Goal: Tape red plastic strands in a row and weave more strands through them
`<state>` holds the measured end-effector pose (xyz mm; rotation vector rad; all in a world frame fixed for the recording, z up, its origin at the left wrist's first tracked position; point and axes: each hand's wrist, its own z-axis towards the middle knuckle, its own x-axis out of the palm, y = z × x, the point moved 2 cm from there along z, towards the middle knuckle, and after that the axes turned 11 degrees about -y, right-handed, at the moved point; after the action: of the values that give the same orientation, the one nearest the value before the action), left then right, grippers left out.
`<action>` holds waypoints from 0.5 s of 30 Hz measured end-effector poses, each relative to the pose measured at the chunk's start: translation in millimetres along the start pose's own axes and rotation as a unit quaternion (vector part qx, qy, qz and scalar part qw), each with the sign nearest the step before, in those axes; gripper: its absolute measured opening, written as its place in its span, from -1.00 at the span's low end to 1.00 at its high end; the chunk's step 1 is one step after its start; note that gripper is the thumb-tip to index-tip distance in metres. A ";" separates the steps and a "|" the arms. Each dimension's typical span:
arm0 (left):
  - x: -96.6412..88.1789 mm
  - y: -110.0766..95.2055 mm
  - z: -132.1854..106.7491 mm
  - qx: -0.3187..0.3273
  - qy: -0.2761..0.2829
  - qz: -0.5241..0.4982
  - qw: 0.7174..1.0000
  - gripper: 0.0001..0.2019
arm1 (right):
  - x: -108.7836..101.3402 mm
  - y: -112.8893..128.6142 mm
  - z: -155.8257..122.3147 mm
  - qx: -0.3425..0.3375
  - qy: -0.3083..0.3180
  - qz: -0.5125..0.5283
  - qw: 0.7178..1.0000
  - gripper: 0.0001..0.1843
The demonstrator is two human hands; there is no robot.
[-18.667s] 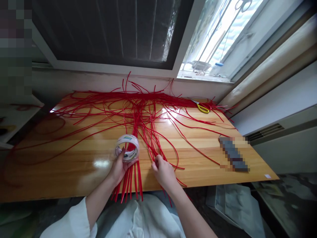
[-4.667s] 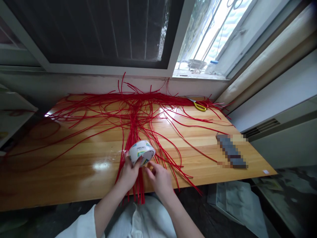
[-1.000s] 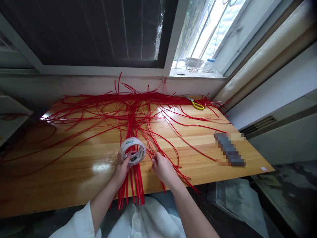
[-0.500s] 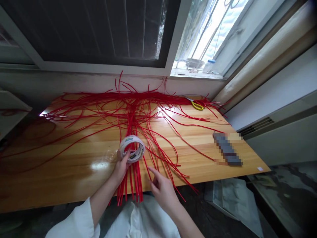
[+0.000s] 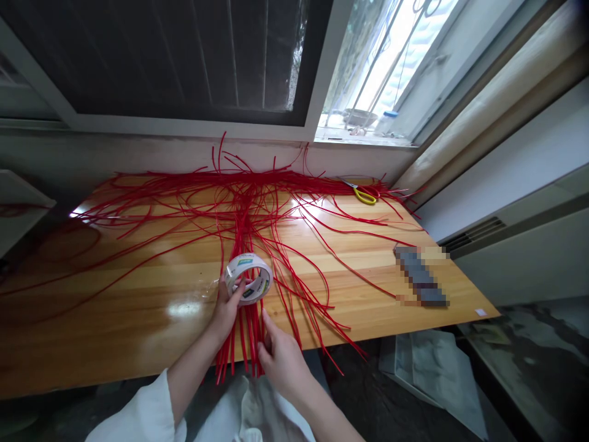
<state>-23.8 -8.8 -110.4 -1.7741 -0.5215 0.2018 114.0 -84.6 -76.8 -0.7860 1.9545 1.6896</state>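
On my feed, the left hand (image 5: 227, 312) holds a round, white-cored roll of clear tape (image 5: 242, 263). Thin red flexible strands (image 5: 242, 236) pass beneath the roll and fan out on its near side. Just to the roll's near right, the right hand (image 5: 281, 356) has thumb and forefinger slightly parted by the strands; from here I cannot tell whether it grips one.

The cords (image 5: 257, 179) are a uniform red against a honey-brown tabletop (image 5: 138, 319) striped with paler and darker grain, the tape roll (image 5: 238, 264) is whitish with a teal patch (dark and yellow-green marks show inside its ring), the scissors (image 5: 358, 191) have yellow handles, and the sleeve (image 5: 142, 411) is plain white.
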 end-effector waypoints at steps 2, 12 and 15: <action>0.5 0.1 -0.1 -0.001 0.008 0.007 1.000 -0.44 | -1.8 0.0 3.4 0.007 0.017 0.016 1.000 -0.27; 2.3 -13.7 -13.0 0.087 0.037 0.105 0.990 -0.34 | -8.4 7.5 5.8 -0.026 0.029 0.017 0.999 -0.24; 2.2 -14.6 -14.2 0.091 0.033 0.109 0.989 -0.37 | -7.5 4.8 4.9 -0.027 0.026 -0.015 0.999 -0.20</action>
<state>-19.7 -17.6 -92.3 -1.6503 -0.2532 0.3313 116.2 -78.4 -69.2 -0.8839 1.9294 1.7270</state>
